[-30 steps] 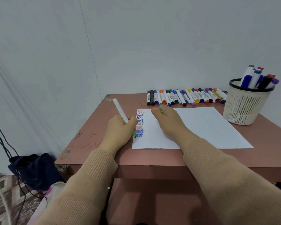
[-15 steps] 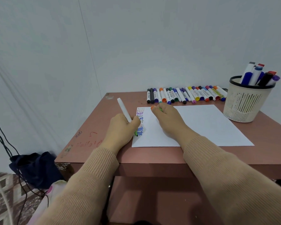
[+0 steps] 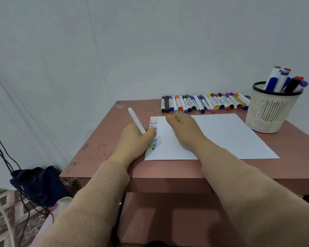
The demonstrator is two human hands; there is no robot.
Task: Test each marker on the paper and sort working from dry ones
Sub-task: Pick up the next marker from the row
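A white-barrelled marker [image 3: 136, 122] with a green tip meets the left edge of a white sheet of paper [image 3: 221, 136], at the foot of a column of handwritten "test" words. The curled fingers of the person's left hand [image 3: 134, 139] grip it. The right hand [image 3: 184, 127] rests on the paper nearby, fingers curled round a small green object [image 3: 176, 119]. Behind the sheet, a row of capped coloured markers [image 3: 203, 103] lies on the pinkish-brown bench [image 3: 100, 139]. At right, a cream perforated plastic basket [image 3: 268, 114] holds several upright markers [image 3: 284, 81].
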